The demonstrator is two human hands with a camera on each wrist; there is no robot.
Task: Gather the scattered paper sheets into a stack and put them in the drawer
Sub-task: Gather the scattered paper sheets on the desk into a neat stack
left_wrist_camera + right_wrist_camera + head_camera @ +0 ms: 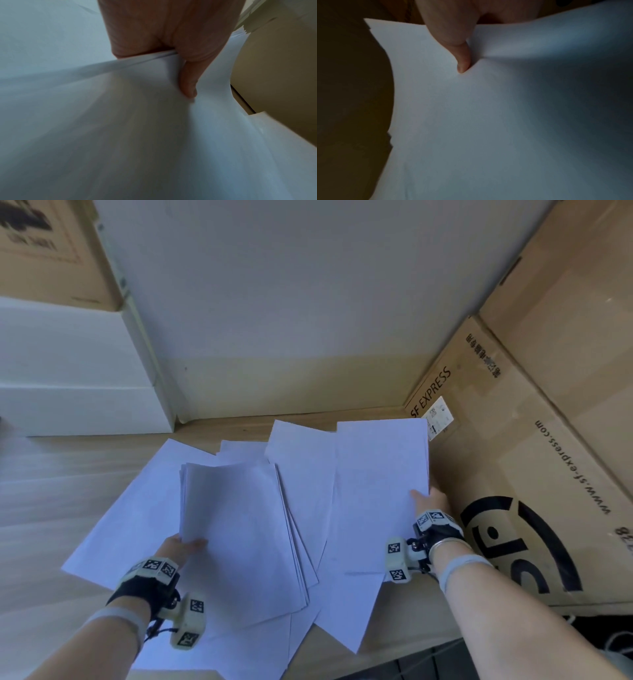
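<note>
White paper sheets lie scattered on a light wooden desk. My left hand pinches the near left edge of a loose stack of sheets, thumb on top; the left wrist view shows the thumb pressed onto the stack's top sheet. My right hand pinches the right edge of a few sheets, lifted beside the cardboard box. In the right wrist view the thumb dents the paper. More sheets lie flat underneath. No drawer is in view.
A large SF Express cardboard box stands close on the right, with another box behind it. White boxes are stacked at the back left under a brown carton. A white wall closes the back.
</note>
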